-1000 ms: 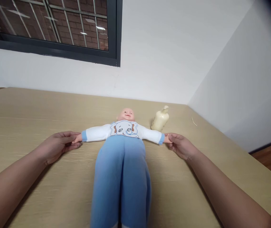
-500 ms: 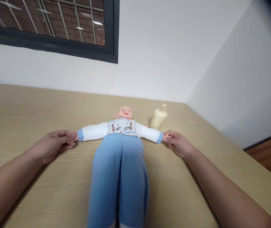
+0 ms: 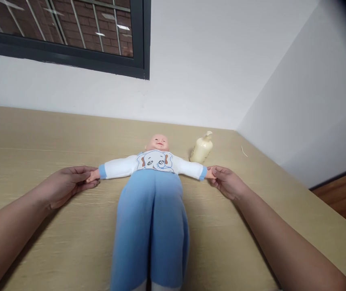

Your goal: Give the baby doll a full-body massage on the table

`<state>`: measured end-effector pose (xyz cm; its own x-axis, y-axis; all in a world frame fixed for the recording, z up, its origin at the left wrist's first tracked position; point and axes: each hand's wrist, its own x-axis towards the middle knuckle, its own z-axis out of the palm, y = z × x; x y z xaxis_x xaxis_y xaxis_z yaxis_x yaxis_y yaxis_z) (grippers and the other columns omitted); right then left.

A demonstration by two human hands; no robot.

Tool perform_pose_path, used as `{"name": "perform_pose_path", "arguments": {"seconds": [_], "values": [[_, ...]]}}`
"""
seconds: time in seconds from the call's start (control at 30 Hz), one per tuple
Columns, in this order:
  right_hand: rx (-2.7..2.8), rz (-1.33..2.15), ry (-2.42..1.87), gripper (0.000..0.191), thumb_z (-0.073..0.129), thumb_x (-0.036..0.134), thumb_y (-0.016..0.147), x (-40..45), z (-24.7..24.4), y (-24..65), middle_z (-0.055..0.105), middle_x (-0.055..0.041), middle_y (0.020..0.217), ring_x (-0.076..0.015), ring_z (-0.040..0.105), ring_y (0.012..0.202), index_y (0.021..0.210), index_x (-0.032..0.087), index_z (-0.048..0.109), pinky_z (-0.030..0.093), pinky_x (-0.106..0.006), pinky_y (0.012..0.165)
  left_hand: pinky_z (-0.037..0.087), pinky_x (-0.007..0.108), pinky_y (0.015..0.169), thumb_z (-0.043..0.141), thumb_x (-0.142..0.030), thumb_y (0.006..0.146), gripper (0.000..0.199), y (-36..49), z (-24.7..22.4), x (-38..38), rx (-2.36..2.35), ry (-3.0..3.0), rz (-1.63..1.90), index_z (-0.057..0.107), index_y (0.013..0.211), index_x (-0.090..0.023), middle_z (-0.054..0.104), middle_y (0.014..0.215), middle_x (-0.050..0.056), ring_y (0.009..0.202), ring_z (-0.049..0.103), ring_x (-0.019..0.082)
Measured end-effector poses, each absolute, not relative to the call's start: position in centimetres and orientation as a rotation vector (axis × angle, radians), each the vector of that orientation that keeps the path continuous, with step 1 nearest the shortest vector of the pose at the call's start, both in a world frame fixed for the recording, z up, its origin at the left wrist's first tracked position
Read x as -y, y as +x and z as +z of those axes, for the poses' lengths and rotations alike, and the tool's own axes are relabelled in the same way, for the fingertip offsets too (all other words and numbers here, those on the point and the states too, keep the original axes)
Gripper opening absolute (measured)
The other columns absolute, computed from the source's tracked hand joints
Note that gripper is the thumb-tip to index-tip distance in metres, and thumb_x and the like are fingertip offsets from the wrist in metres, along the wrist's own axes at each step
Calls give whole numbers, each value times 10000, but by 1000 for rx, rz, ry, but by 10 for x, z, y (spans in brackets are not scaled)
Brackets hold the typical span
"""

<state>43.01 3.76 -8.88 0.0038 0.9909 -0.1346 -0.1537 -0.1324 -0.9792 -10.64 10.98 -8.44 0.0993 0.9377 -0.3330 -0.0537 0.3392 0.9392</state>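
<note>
A baby doll [image 3: 155,161] lies on its back, head toward the wall, its arms stretched out to both sides. It wears a white top with an elephant print and blue cuffs, and blue trousers [image 3: 151,218]. My left hand [image 3: 69,184] pinches the doll's hand [image 3: 93,176] on the left between thumb and fingers. On the other side, my right hand [image 3: 226,180] is closed around the doll's other hand [image 3: 210,173]. Just beyond the doll's right-side sleeve stands a cream pump bottle [image 3: 201,148], apart from my fingers.
The doll rests on a wood-grain table [image 3: 54,141] that meets a white wall [image 3: 191,72]. A dark-framed window [image 3: 144,44] is at the upper left. A thin pale strip [image 3: 244,151] lies right of the bottle. Brown wood panelling [image 3: 345,198] shows at the far right.
My left thumb has shifted slightly outward, so more of the doll's hand shows. Both hands keep their hold and the doll's arms stay spread. The view has moved a little.
</note>
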Motion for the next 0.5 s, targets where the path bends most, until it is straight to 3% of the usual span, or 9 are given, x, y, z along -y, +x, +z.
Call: {"name": "perform_pose_path", "arguments": {"seconds": [0.1,0.2,0.4,0.5], "values": [[1049,1487,-1153,344,860,356,741,-35,-87,437,639,-48,882,-100,500,675,1004,172,735,396,-245,592,626,193,791,915,-180,593,572,-107,-82,-109,-1235,940,912,746,1128,-70,738,1114,155,854,705,177],[1083,1553,-1155,320,868,313,724,-33,-85,442,638,-32,842,-114,532,673,977,186,720,411,-252,595,620,183,791,923,-161,577,567,-105,-79,-107,-1250,935,904,756,1114,-91,740,1117,153,869,711,178],[1066,1480,-1209,337,924,245,625,-33,-83,433,600,17,716,-82,480,586,827,185,662,328,-231,534,594,151,737,930,-267,634,443,-104,-80,-107,-1270,1015,857,760,1012,-109,736,892,82,765,678,128],[1068,1416,-1230,360,928,294,636,-34,-85,428,567,30,667,-66,426,544,764,180,612,258,-225,509,570,147,621,924,-327,649,361,-101,-80,-105,-1289,1048,896,739,859,-100,689,757,55,659,627,109]]}}
